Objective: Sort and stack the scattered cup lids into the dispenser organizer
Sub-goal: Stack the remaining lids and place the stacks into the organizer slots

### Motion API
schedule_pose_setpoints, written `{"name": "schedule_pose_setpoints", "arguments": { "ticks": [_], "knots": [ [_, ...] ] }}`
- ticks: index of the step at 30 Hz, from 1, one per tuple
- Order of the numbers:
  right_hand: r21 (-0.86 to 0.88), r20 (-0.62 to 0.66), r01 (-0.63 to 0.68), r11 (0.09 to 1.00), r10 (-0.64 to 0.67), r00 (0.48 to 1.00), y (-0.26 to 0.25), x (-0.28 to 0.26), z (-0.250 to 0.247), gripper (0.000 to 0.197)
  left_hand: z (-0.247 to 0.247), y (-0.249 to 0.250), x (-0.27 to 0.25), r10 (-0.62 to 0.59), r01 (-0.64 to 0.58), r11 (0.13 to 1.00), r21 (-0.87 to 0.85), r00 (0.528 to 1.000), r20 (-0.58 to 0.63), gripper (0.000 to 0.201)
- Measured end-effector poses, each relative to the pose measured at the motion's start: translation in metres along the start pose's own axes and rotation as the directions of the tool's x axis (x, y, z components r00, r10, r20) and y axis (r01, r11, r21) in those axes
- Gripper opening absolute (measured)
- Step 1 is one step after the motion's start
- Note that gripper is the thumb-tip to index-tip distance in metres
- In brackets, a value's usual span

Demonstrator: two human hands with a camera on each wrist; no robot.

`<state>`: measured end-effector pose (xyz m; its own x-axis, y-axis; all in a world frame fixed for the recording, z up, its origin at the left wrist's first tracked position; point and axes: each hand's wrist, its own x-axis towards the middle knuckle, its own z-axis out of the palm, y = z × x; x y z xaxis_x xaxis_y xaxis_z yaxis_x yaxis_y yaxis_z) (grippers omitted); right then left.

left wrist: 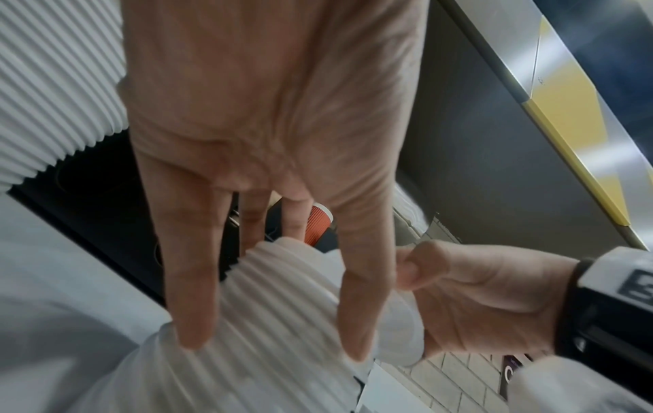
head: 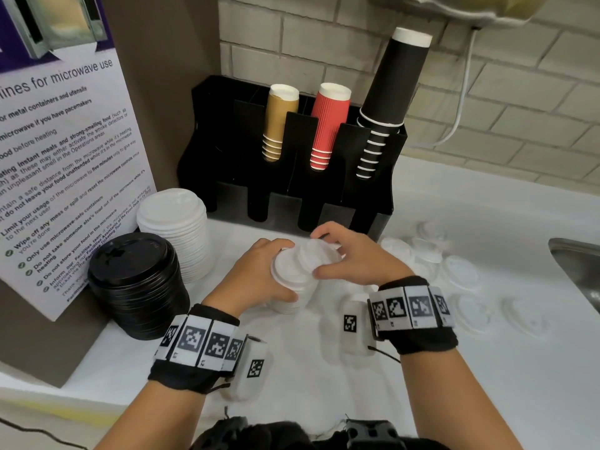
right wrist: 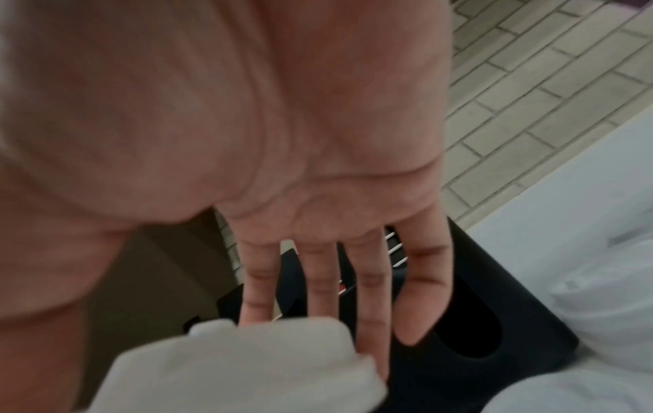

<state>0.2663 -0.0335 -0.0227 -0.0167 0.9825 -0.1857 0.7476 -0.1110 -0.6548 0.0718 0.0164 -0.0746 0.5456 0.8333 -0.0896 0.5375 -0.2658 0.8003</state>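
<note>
Only the head view shows the organizer [head: 292,203] holding cups [head: 328,125]; left hand [head: 256,274] and right hand [head: 350,254] both grasp the white lid stack [head: 292,277].

Both forearms reach forward, wrists banded. The left hand [head: 259,274] curls its fingers and thumb around what it holds; the right hand [head: 352,254] arches over it, fingertips touching.

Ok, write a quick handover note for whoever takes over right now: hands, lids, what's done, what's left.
Left hand grips a small stack of white lids from the side.
Right hand sets one more lid on top.
Tall white stack and black stack stand on the counter, left of the organizer, which holds cups; no lids visible in it.
Loose clear lids still lie scattered to the right.
</note>
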Motion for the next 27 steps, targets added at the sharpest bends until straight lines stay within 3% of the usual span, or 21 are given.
{"name": "schedule_pose_setpoints", "arguments": {
  "ticks": [10,16,21,24,27],
  "knots": [
    [-0.07,-0.007,0.091,0.993,-0.092,0.996,-0.015,0.006,0.027,0.061,0.001,0.0,-0.001,-0.01,0.01,0.997,-0.078,1.0,-0.006,0.124],
    [-0.088,0.015,0.105,0.991,-0.105,0.994,-0.013,0.008,0.029,0.064,0.001,-0.001,-0.001,0.002,-0.003,0.998,-0.069,1.0,-0.009,0.124],
    [-0.038,0.04,0.116,0.992,-0.115,0.993,-0.004,0.009,0.022,0.057,0.001,-0.004,-0.001,0.019,-0.02,0.997,-0.074,1.0,-0.015,0.108],
    [-0.023,-0.071,-0.038,0.999,0.036,0.997,0.013,0.018,0.002,0.045,0.0,-0.005,-0.002,0.004,-0.005,0.998,-0.062,1.0,-0.016,0.105],
    [-0.298,-0.029,-0.273,0.915,0.277,0.96,0.034,0.028,-0.01,0.058,-0.001,-0.005,-0.002,-0.001,0.001,0.999,-0.044,1.0,-0.013,0.101]
  ]
}}
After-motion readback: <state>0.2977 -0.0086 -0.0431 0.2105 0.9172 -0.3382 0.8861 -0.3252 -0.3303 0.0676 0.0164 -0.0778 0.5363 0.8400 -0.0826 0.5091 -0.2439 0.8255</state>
